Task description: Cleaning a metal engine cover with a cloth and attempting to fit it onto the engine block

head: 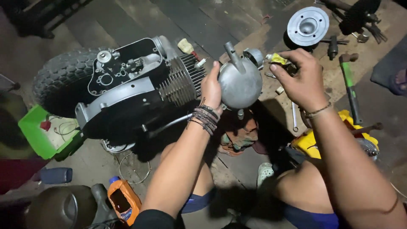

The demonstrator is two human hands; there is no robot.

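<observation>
From the head camera, looking down between my knees, my left hand [210,87] is wrapped around the side of a rounded grey metal housing [240,85], a bulbous cast piece with a short tube [233,53] angling up from its top. It is held in the air just right of the finned engine cylinder [182,80], close to the fins, though I cannot tell whether they touch. My right hand [302,80] is pinched shut on a small yellow rag [277,58], the fingertips holding it beside the housing's upper right edge. I judge the housing to be rigid and fairly heavy for its size, with a smooth, probably oily skin that could slip in a bare palm; the safest hold looks like the one I have, palm cupped around its widest belly, with the tube as a second handle if it turns. The rag is soft and light and needs only a pinch. To the left the engine lies on its side on the floor with its knobby tyre [63,76], a green plastic tray [38,133] below it. Further off are a round cylinder head [308,26], a green-handled hammer [349,80], a wrench [294,116] and an orange bottle [123,203] near my leg.
</observation>
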